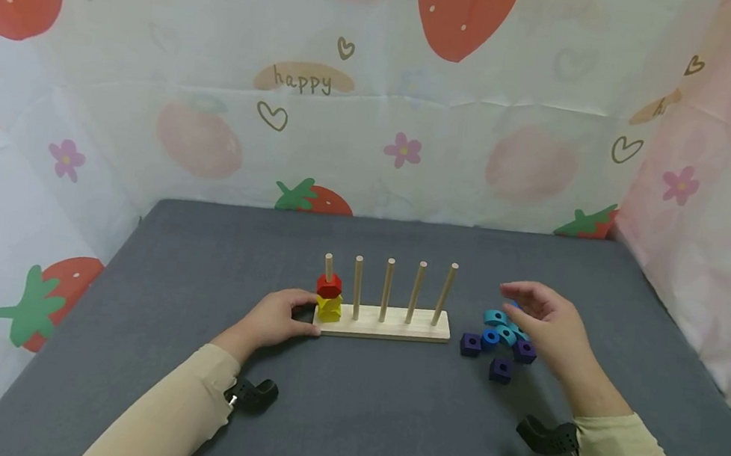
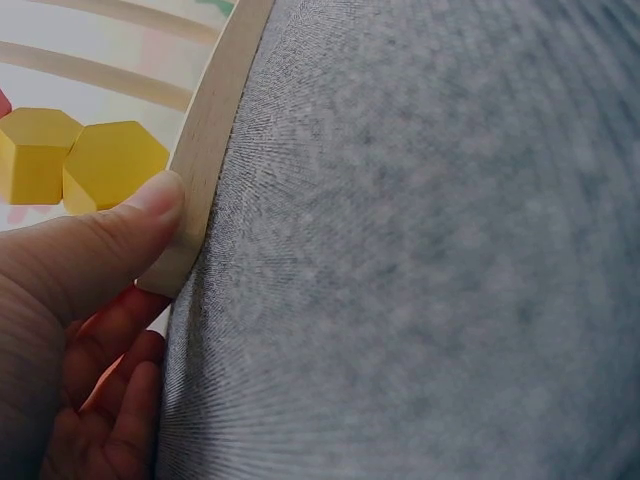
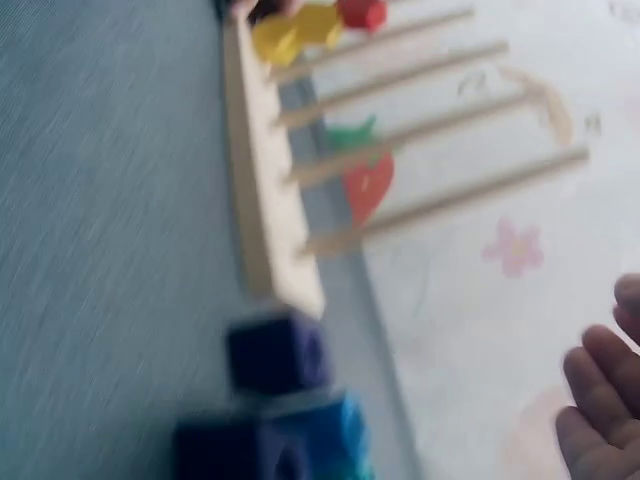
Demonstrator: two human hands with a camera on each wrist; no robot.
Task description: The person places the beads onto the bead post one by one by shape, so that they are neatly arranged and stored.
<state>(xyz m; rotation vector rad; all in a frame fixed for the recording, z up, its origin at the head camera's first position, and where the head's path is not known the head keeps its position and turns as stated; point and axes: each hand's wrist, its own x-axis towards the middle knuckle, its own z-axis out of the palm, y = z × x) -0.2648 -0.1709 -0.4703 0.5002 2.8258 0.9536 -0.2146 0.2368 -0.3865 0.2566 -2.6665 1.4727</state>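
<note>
The peg stand was of pale wood, a long, narrow base with five slim pegs upright in a row, and it lay on the tabletop between a person's two hands. The left hand grasped the stand's left end, thumb against the front edge. The right hand, to the right of the stand, was released, its fingers loose above a cluster of purple blocks and blue blocks. The dark grey tabletop reached out around the stand; behind it hung pale cloth printed with strawberries, flowers and hearts. The stand's leftmost peg carried two yellow blocks, topped by a red block.
</note>
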